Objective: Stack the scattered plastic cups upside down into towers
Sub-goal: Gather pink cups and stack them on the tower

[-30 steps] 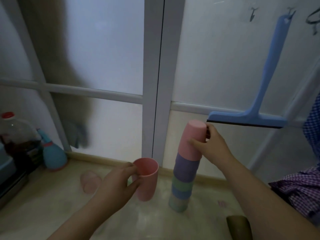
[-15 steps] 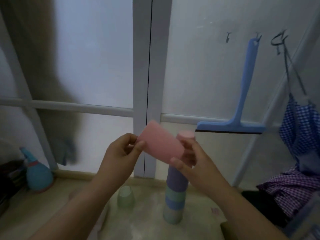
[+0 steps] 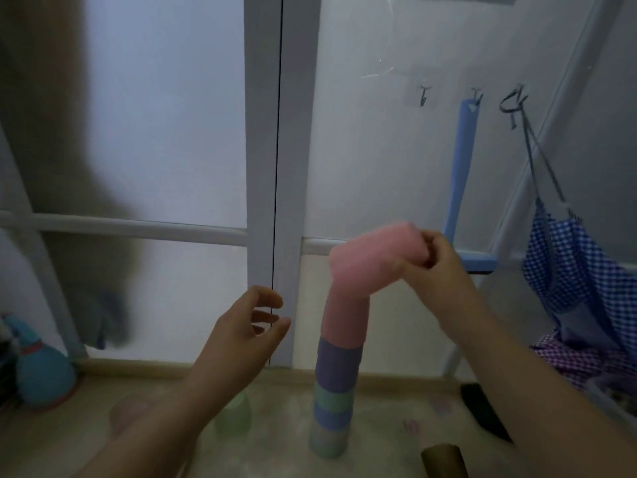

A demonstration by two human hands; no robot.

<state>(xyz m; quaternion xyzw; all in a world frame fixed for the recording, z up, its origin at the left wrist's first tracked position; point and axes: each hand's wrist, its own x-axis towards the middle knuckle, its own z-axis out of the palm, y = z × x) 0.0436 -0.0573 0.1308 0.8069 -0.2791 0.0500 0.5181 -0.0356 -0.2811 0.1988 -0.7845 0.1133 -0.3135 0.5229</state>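
Observation:
A tower of upside-down cups [image 3: 334, 384] stands on the floor: pale green at the bottom, then blue, green, purple and pink on top. My right hand [image 3: 437, 267] holds a second pink cup [image 3: 372, 257], tilted and blurred, just above the tower's top pink cup [image 3: 344, 319]. My left hand [image 3: 251, 326] hovers left of the tower with its fingers apart and nothing in it. A loose green cup [image 3: 232, 417] stands upside down behind my left forearm. A pale pink cup [image 3: 127, 412] lies further left.
A frosted glass door with a white frame [image 3: 279, 167] stands behind the tower. A blue squeegee [image 3: 462, 188] hangs on the wall at right. Checked cloth [image 3: 579, 270] hangs at far right. A teal spray bottle [image 3: 41, 370] sits at left. A brown tube [image 3: 444, 460] lies at the front.
My left hand has let go of the pink cup and dropped away to the left. My right hand now carries that cup alone, over to the tower's top.

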